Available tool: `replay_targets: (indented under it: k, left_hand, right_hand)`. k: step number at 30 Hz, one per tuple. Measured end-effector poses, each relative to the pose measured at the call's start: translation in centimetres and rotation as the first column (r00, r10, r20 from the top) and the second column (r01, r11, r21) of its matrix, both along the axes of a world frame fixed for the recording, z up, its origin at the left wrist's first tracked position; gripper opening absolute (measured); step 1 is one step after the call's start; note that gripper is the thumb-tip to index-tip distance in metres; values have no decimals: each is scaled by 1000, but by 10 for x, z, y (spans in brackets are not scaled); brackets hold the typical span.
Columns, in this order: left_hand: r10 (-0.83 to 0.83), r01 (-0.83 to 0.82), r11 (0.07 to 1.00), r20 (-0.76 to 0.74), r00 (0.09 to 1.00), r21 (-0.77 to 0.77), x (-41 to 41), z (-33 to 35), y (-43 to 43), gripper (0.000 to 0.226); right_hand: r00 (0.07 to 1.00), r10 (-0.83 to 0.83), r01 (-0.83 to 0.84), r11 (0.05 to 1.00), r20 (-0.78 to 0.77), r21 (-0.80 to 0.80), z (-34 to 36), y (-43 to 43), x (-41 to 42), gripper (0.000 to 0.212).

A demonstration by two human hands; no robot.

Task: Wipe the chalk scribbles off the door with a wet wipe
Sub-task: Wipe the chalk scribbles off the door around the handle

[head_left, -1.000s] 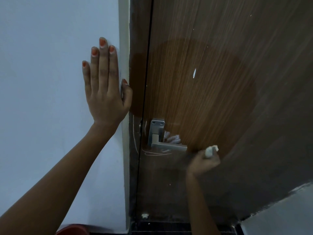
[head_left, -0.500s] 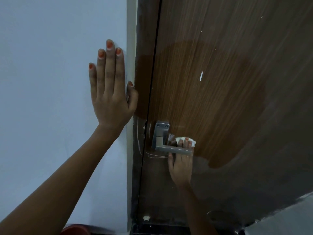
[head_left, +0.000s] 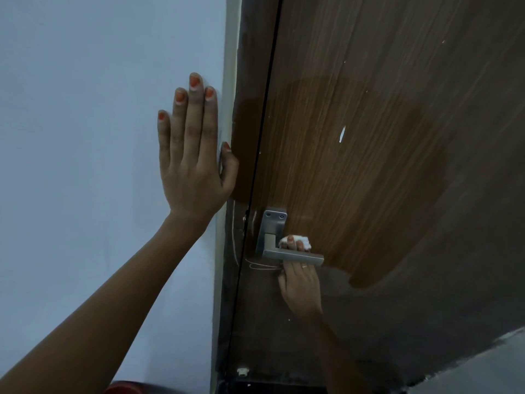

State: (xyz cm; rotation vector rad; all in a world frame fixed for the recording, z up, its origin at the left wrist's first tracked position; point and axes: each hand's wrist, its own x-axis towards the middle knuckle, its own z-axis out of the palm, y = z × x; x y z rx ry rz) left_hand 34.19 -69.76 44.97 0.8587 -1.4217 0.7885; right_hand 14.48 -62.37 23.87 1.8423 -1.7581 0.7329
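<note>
The brown wood-grain door (head_left: pixel 369 137) fills the right half of the head view, with a darker damp patch across its middle. My right hand (head_left: pixel 301 285) reaches up behind the metal lever handle (head_left: pixel 292 255) and presses a crumpled white wet wipe (head_left: pixel 305 240) against the door just above the lever. Thin white chalk lines (head_left: pixel 261 265) remain left of that hand, under the handle, and along the frame (head_left: pixel 235 245). My left hand (head_left: pixel 193 155) lies flat, fingers spread, on the pale wall (head_left: pixel 85 137) beside the frame.
A small white fleck (head_left: pixel 342 134) marks the door above the handle. A white door stop (head_left: pixel 243 371) sits at the door's foot. A red round object (head_left: pixel 125 388) peeks in at the bottom edge. Pale floor or wall (head_left: pixel 483 371) shows at bottom right.
My right hand moved left from beyond the lever's end to behind the handle, carrying the wipe up above the lever. The left hand stayed on the wall.
</note>
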Motion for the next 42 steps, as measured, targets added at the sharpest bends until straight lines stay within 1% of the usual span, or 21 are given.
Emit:
replay_targets:
  k: [2, 4, 7, 9, 10, 13, 15, 18, 21, 22, 24, 26, 27, 29, 31, 33, 35, 36, 37, 39, 42]
  left_hand:
    - [-4, 4, 1000, 0, 1000, -2, 0, 0, 0, 54]
    - [-1, 1, 1000, -3, 1000, 0, 0, 0, 0, 54]
    - [-2, 2, 1000, -2, 1000, 4, 0, 0, -1, 54]
    - [0, 0, 1000, 0, 1000, 4, 0, -1, 0, 54]
    - [-3, 3, 1000, 0, 1000, 5, 0, -1, -1, 54]
    - [-1, 1, 1000, 0, 1000, 1, 0, -1, -1, 53]
    - [-2, 2, 1000, -5, 1000, -2, 0, 0, -1, 53]
    - [-8, 8, 1000, -1, 1000, 1, 0, 0, 0, 54]
    - [-13, 13, 1000, 0, 1000, 0, 0, 0, 1, 55]
    - [-8, 8, 1000, -4, 1000, -1, 0, 0, 1, 55]
    - [1, -1, 1000, -9, 1000, -3, 0, 1, 1, 55]
    - [6, -6, 1000, -13, 1000, -4, -1, 1, 0, 55]
    - [6, -6, 1000, -15, 1000, -5, -1, 1, 0, 55]
    - [6, -6, 1000, -15, 1000, -4, -2, 0, 1, 55]
    - [5, -5, 1000, -10, 1000, -7, -1, 0, 1, 54]
    - [8, -8, 1000, -8, 1000, -7, -1, 0, 0, 53]
    - [10, -10, 1000, -9, 1000, -6, -1, -1, 0, 53]
    - [9, -9, 1000, -9, 1000, -6, -1, -1, 0, 53]
    - [7, -7, 1000, -10, 1000, -6, -1, -1, 0, 54]
    - [5, -5, 1000, -11, 1000, -9, -1, -1, -1, 54]
    - [11, -11, 1000, -16, 1000, -11, -1, -2, -2, 54]
  right_hand:
    - [999, -4, 2, 999, -38, -51, 23, -11, 1, 59]
    - [999, -7, 5, 999, -45, -47, 35, -17, 6, 61]
    - [997, 10, -10, 1000, 74, 1, 30, -13, 14, 70]
    - [989, 34, -44, 997, 144, 68, 11, -4, 16, 63]
    - [990, 25, -45, 990, 142, 133, -1, 0, 16, 59]
    - [999, 45, -43, 923, 4, 383, -33, 15, 14, 77]
    - [990, 78, -20, 902, -118, 432, -48, 24, 15, 70]
    - [990, 23, 30, 928, -137, 373, -55, 28, 9, 48]
    - [989, -127, 142, 954, -74, 265, -49, 29, -6, 48]
    - [979, -204, 204, 951, -28, 231, -45, 30, -12, 49]
    - [933, -333, 309, 936, 139, 171, -37, 26, -17, 52]
    - [869, -381, 348, 924, 315, 157, -32, 17, -9, 56]
    - [851, -380, 339, 925, 362, 173, -32, 13, -2, 57]
    - [883, -313, 259, 947, 350, 193, -35, 6, 16, 54]
    - [946, -183, 119, 964, 266, 239, -42, 5, 32, 55]
    - [986, -79, 36, 961, 148, 275, -47, 9, 36, 61]
    - [996, -57, 38, 966, 67, 254, -49, 14, 25, 52]
    - [994, -88, 72, 971, 60, 227, -49, 17, 17, 47]
    - [986, -142, 122, 972, 88, 203, -46, 19, 9, 47]
    - [943, -244, 221, 968, 228, 121, -35, 19, -3, 52]
    - [889, -267, 266, 962, 371, 56, -14, 6, -1, 52]
